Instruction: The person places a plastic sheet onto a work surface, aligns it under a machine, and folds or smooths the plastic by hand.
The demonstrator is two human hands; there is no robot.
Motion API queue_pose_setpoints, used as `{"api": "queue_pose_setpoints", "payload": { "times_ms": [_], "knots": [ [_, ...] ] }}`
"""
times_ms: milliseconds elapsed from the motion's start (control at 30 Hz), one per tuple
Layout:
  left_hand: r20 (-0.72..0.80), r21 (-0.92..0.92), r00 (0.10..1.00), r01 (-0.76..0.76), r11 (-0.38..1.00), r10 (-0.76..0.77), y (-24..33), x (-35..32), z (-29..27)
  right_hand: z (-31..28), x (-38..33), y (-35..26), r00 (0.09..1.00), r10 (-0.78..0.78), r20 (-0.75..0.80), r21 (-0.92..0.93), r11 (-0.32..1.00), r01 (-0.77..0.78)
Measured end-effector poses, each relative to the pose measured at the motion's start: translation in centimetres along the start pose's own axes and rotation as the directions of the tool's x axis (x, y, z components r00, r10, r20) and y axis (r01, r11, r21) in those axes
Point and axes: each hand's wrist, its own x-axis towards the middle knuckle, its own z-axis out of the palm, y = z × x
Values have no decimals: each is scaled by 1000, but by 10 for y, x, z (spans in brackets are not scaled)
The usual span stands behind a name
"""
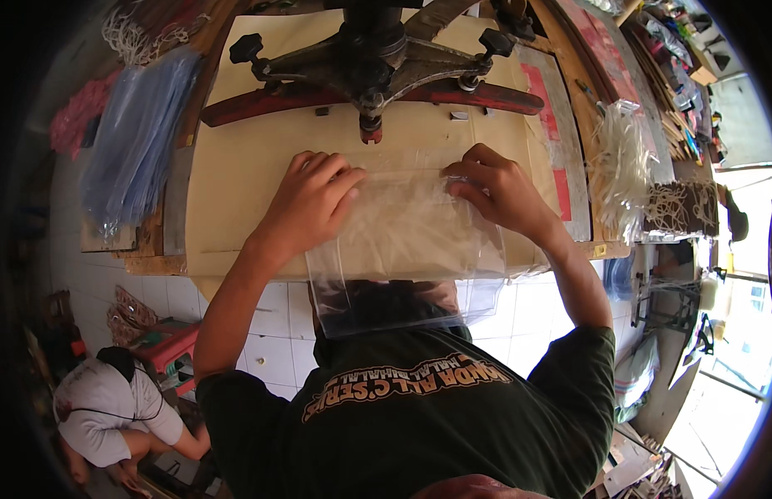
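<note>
Both hands grip the far part of a clear plastic bag [402, 241] that lies over the table's front edge, its near end hanging down in front of my shirt. My left hand [315, 195] is closed on the bag's left side, knuckles up and fingers bent. On the other side, my right hand [494, 187] pinches the bag's far right corner between thumb and fingers. Just beyond the hands stands a press head [373, 71] with black knobs and a long red bar [236, 106]. Small dark metal pieces [459, 116] lie near that bar.
Tan sheeting [228, 191] covers the wooden table. A stack of bluish plastic sheets [145, 141] lies at its left, and a bundle of clear plastic strips [620, 166] hangs at the right. A person in a light shirt [115, 407] crouches at the lower left beside a red stool [171, 345].
</note>
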Motion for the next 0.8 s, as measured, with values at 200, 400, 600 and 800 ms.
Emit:
{"api": "queue_pose_setpoints", "payload": {
  "times_ms": [200, 400, 600, 800],
  "knots": [
    [-82, 83, 994, 83, 993, -76, 0, 1, 26, 11, 2, 10, 996, 86, -31, 30, 996, -85],
    [-96, 14, 980, 178, 984, -176, -1, 2, 36, 19, 4, 12, 990, 133, -38, 33, 991, -132],
    [-88, -5, 970, 228, 974, -227, 0, 5, 35, 24, 4, 7, 978, 177, -107, 1, 984, -178],
    [-140, -13, 957, 253, 967, -253, 2, 2, 35, 28, 0, 2, 980, 101, -171, -137, 983, -125]
  ]
}}
